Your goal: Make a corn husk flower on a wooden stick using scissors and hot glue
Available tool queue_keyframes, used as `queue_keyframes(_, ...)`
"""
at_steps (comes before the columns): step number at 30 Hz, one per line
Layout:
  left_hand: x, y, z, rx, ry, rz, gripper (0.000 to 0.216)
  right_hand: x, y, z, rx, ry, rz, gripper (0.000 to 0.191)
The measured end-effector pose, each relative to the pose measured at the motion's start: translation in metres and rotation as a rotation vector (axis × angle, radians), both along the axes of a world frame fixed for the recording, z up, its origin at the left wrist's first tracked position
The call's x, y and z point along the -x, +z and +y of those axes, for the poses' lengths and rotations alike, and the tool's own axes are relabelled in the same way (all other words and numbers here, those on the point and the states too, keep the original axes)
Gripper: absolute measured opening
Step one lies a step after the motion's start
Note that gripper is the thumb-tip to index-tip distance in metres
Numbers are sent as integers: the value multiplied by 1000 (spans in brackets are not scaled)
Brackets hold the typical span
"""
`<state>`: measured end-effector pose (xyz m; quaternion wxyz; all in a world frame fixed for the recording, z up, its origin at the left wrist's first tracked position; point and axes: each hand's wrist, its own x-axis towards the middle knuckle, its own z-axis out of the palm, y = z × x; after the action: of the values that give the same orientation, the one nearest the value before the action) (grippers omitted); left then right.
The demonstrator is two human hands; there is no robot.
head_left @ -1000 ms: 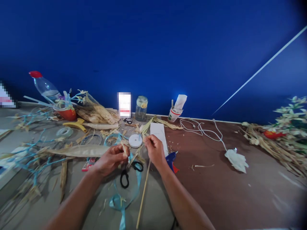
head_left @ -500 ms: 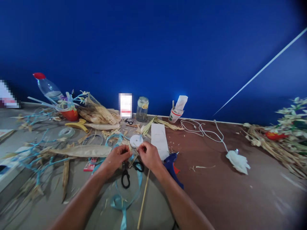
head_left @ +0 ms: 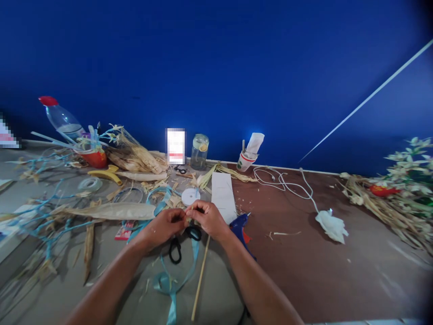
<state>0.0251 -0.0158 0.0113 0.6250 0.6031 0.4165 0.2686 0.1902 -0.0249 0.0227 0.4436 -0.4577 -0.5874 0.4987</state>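
Observation:
My left hand [head_left: 171, 224] is closed in a pinch, with a small pale piece of dried husk partly showing at its fingertips. My right hand [head_left: 207, 217] is also pinched, its fingertips meeting those of the left; whatever it grips is hidden. Just below the hands lie black-handled scissors [head_left: 175, 251], their blades covered. A white spool [head_left: 191, 197] sits right behind the fingers. Light blue ribbon [head_left: 165, 283] curls on the table under my arms, beside a thin wooden stick [head_left: 201, 284]. A long pale husk [head_left: 115, 211] lies left of my left hand.
A blue glue gun [head_left: 241, 228] lies by my right forearm, near a white paper strip [head_left: 223, 194]. Behind stand a glass jar [head_left: 199, 153] and a paper cup [head_left: 246, 161]. Blue-stemmed husk flowers [head_left: 49, 246] spread at left. A white cable [head_left: 284, 183] winds at right.
My hands have come together; the fingertips, apart before, now touch. The pale piece that stuck up from my left fingers is now mostly covered. The view has shifted slightly.

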Motion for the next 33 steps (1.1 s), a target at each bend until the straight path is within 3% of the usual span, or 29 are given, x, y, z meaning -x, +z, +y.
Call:
queue_keyframes(8, 1, 2, 0, -77, 26, 94, 15, 2, -3, 1, 17, -197, -79, 34)
queue_keyframes(12, -2, 6, -2, -259, 65, 148, 11, 3, -3, 1, -8, -281, -137, 37)
queue_keyframes(16, -5, 9, -4, -539, 85, 197, 11, 4, -8, 1, -30, -331, -143, 39)
queue_keyframes(21, -3, 6, -7, -746, 47, 204, 11, 7, -13, 2, 82, -328, -5, 39)
queue_keyframes(25, 0, 3, -10, -696, 55, 124, 7, 11, -14, 2, 257, -258, 128, 40)
queue_keyframes(28, -1, 5, -12, -626, 158, 41, 9, 12, -14, 2, 366, -197, 287, 45)
queue_keyframes(30, -3, 9, -12, -547, 267, -47, 9, 11, -12, 1, 375, -192, 359, 49)
queue_keyframes(33, -7, 13, -10, -325, 465, -237, 10, 9, -7, -2, 263, -195, 374, 45)
